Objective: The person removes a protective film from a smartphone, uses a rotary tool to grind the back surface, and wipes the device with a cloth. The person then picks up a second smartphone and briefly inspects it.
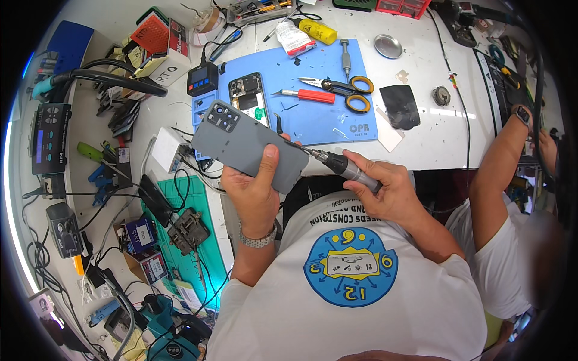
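Left hand (pixel 256 189) fingers grip grey phone back cover (pixel 250 144), tilted above bench (pixel 433 138). Right hand (pixel 388 192) fingers wrapped round screwdriver (pixel 343 165), tip touching cover edge.

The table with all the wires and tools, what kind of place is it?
It looks like a phone repair bench. The left hand holds a grey phone back cover, the right hand holds a small screwdriver, and an opened phone lies on a blue work mat beside scissors.
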Demonstrator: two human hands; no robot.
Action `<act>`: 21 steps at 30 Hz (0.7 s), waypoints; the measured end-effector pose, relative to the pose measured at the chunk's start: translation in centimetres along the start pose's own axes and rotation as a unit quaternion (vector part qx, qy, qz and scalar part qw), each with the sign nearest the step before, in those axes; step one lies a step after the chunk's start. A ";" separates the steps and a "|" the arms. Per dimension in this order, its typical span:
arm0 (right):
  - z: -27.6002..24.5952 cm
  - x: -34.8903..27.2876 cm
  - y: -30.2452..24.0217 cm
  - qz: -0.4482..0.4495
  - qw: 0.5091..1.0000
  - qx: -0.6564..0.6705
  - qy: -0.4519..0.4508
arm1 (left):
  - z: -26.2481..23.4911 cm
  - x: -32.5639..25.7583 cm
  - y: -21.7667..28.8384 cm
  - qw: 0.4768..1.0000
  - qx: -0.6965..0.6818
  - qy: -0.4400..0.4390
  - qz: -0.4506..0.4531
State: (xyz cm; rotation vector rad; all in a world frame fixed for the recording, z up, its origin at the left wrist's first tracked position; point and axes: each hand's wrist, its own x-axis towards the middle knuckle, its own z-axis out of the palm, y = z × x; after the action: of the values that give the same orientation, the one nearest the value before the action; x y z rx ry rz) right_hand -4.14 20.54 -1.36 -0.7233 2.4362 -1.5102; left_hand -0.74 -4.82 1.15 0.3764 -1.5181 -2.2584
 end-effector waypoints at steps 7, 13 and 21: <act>-0.1 0.0 -0.1 0.003 1.000 -0.003 -0.008 | 0.1 -0.2 0.6 1.000 -0.003 -0.012 -0.011; -0.1 0.1 0.0 -0.011 1.000 -0.002 -0.003 | 0.3 -0.3 0.8 1.000 0.022 -0.005 -0.013; -0.1 0.1 -0.1 0.004 1.000 0.011 -0.009 | 0.2 -0.3 0.7 0.999 0.036 -0.018 -0.025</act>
State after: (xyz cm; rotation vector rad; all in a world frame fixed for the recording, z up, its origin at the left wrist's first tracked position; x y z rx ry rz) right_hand -4.25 20.53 -1.18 -0.7201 2.4016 -1.5195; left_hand -0.45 -4.80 1.92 0.3990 -1.6288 -2.2645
